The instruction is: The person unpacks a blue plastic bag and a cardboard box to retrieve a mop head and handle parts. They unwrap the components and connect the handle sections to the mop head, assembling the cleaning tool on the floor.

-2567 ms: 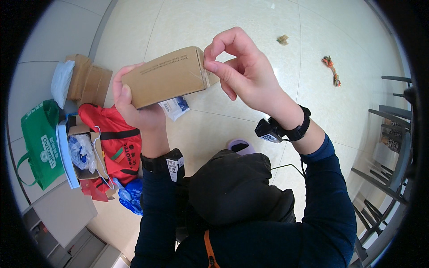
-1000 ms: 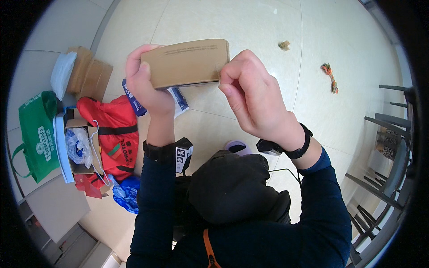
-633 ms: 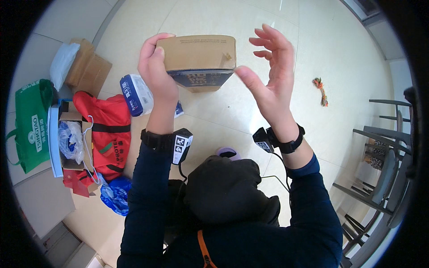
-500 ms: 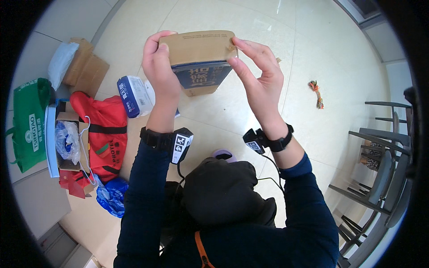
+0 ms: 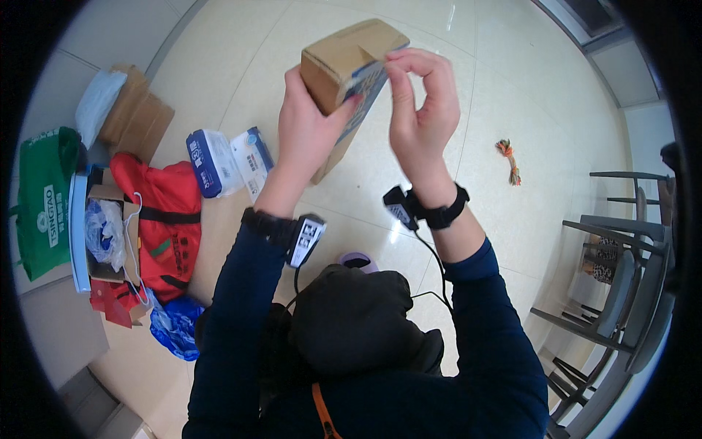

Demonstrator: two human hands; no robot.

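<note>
Keep the cardboard box [image 5: 352, 50], raised above the floor [image 5: 504, 234], steady in the left hand [image 5: 308, 117], which grips its left end with the thumb along the blue side. Work at the right edge with the thumb and forefinger of the right hand [image 5: 426, 102], drawn close together there; whether they pinch anything cannot be made out. Brace the box firmly against any pull, well apart from the blue-and-white packet [image 5: 212, 162].

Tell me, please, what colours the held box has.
The box is brown, with blue on one side; the head view shows it best.
</note>
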